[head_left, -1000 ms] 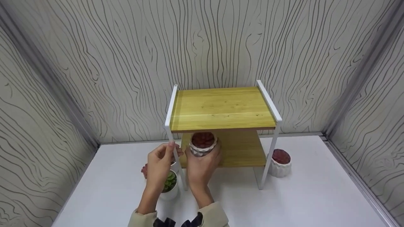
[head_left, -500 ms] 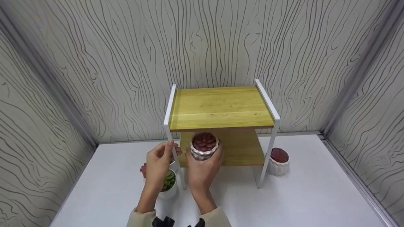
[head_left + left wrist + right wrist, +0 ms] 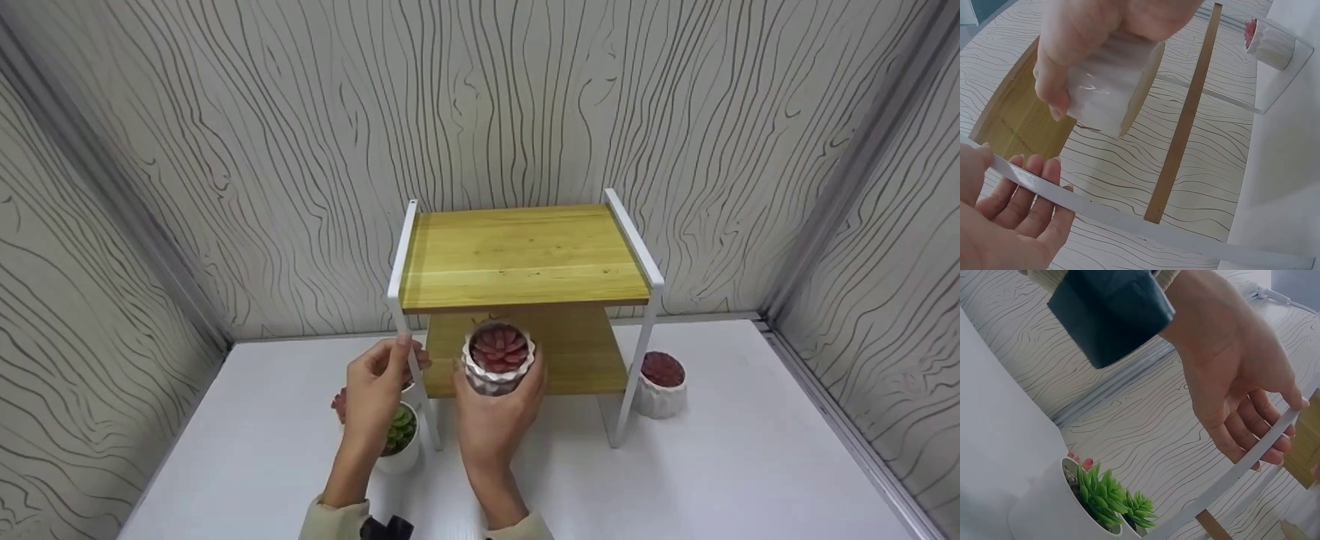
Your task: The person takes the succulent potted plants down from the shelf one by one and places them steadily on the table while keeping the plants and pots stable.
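Observation:
My left hand (image 3: 375, 382) grips the white front-left post (image 3: 401, 319) of a two-tier shelf, thumb on one side and fingers curled round the other. In the left wrist view those fingers (image 3: 1036, 208) show behind the white bar. My right hand (image 3: 491, 424) holds a ribbed white pot with a red succulent (image 3: 500, 351), thumb and fingers round its sides. The pot is in front of the wooden lower board (image 3: 581, 360), overlapping it in the head view, its top tilted towards me. In the left wrist view the pot's base (image 3: 1137, 93) shows.
A bare wooden upper board (image 3: 525, 255) tops the shelf. Right of it stands another white pot with a red succulent (image 3: 661, 386). Green succulents (image 3: 1100, 495) in white pots and a red plant (image 3: 339, 405) stand by the left post. Patterned walls enclose the white table (image 3: 750, 450).
My right hand has drawn the succulent pot out from between the boards, towards me and slightly right, and tipped its top more into view. The left hand keeps its hold on the post.

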The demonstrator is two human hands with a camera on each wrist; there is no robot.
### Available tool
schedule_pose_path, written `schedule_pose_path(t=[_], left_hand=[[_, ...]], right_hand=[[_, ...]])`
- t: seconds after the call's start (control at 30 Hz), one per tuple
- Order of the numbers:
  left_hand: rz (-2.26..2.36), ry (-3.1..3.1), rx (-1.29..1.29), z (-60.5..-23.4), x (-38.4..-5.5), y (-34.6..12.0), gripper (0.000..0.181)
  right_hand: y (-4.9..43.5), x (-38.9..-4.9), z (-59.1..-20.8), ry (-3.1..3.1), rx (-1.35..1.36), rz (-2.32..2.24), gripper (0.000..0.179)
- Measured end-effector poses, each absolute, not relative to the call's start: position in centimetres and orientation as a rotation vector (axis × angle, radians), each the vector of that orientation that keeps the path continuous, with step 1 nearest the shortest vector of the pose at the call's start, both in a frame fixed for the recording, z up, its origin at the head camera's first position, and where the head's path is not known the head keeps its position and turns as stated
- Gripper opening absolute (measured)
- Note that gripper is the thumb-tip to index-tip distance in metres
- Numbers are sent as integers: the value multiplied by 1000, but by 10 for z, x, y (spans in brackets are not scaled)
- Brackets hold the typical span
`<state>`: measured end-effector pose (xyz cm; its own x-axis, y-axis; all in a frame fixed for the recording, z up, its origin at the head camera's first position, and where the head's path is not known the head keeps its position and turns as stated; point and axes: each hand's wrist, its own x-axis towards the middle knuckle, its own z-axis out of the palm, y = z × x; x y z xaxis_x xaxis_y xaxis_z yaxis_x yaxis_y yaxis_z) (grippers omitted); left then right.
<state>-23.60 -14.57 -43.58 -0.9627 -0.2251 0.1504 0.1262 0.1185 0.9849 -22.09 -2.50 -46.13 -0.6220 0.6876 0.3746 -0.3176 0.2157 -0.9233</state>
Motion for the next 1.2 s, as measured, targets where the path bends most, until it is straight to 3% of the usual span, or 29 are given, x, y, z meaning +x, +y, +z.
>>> schedule_pose_path(t=[1.2], left_hand=[[-1944,-2158,77,-433,-234,-148,43]], right_hand=[[28,-184,-444,-1769,-296,1581,105]])
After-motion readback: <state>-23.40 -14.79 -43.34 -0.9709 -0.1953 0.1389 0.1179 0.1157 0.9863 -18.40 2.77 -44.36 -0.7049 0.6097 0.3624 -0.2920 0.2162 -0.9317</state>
